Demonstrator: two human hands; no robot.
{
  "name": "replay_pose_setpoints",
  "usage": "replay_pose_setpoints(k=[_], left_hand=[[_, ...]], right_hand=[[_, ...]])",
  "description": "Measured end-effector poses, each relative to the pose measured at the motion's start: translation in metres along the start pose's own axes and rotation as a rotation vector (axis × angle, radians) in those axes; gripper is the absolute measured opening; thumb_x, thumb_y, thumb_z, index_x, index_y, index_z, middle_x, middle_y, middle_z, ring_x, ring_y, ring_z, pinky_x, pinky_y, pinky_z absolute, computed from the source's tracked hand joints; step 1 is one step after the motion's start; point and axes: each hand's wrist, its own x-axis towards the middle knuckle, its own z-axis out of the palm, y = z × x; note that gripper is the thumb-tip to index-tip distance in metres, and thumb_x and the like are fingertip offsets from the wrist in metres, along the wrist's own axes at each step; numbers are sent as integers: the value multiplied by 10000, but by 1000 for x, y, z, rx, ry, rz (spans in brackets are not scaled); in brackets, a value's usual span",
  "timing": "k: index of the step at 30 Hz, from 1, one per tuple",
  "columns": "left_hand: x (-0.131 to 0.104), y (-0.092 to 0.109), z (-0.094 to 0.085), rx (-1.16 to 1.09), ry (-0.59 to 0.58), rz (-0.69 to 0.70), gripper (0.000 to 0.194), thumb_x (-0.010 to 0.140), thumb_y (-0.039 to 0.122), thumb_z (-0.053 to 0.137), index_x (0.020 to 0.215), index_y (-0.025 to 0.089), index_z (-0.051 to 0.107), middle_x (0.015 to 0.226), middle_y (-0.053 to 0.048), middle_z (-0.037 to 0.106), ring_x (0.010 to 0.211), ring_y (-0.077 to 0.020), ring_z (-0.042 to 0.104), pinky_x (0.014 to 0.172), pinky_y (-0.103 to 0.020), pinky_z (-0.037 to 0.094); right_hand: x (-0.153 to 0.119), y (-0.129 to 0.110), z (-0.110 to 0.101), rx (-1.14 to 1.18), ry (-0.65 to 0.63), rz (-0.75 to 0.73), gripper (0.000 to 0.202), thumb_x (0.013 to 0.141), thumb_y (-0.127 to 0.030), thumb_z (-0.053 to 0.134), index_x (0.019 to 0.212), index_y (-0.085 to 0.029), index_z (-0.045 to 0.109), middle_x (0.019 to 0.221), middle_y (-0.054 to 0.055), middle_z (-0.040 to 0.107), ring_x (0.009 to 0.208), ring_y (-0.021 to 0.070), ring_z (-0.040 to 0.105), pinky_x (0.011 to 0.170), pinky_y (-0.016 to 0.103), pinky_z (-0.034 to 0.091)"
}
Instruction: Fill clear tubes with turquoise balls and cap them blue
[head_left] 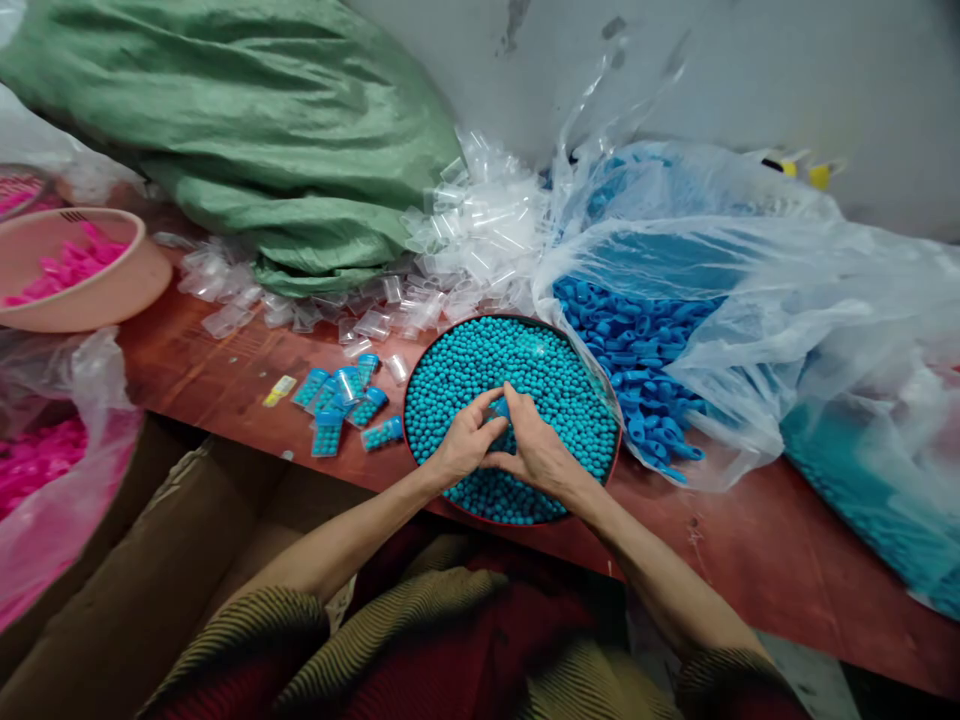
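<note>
A round red-rimmed tray [442, 375] full of small teal balls sits at the table's front edge. Over its middle, my left hand [469, 438] and my right hand [534, 440] meet at the fingertips. Both are closed around a small clear container with blue on it [501, 408], mostly hidden by the fingers. To the left of the tray lie several small clear containers [328, 435] filled with teal balls and fitted with blue caps.
Empty clear containers [487, 235] are heaped behind the tray, beside a green sack [300, 120]. An open plastic bag of blue caps [637, 330] stands right. Pink pieces fill a bowl [97, 290] at left. A yellow item [280, 390] lies on the red table [217, 385].
</note>
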Motion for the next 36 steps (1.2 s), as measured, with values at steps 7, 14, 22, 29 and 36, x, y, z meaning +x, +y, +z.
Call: replay_pose_setpoints(k=[7,14,22,29,36], left_hand=[[1,-5,3,-64,20,-23,226,787,282,565,986,173,568,660,37,479,634,-95,463,619,-203,404],[-5,-8,1,158,113,7,169,803,250,502,939,170,561,738,21,540,666,-106,488,659,-224,429],[-11,2,-72,223,206,-58,430,770,384,553,1149,181,529,747,11,549,586,-106,496,558,-235,462],[-24,-14,-156,610,511,-64,518,761,397,516,1219,155,533,744,-11,573,665,-156,537,666,-295,467],[-9,-5,-114,1054,595,215,347,864,293,413,1129,152,588,1013,-111,627,955,-245,564,876,-387,433]], right_hand=[[3,-11,6,-371,-58,77,806,795,-481,538,1419,-57,252,1084,189,534,810,254,615,583,313,505],[6,-18,19,-376,-111,122,794,815,-507,508,1445,-117,223,1101,167,541,776,219,623,585,289,500],[0,2,-17,-394,58,114,453,914,-363,429,1333,-191,431,1223,126,549,1021,219,577,755,291,489],[-33,98,-88,-747,109,424,276,874,-141,405,1043,-129,623,908,186,628,762,252,548,585,336,360],[-40,123,-96,-792,48,415,90,805,-171,548,828,-186,634,853,139,621,827,291,553,656,382,385]])
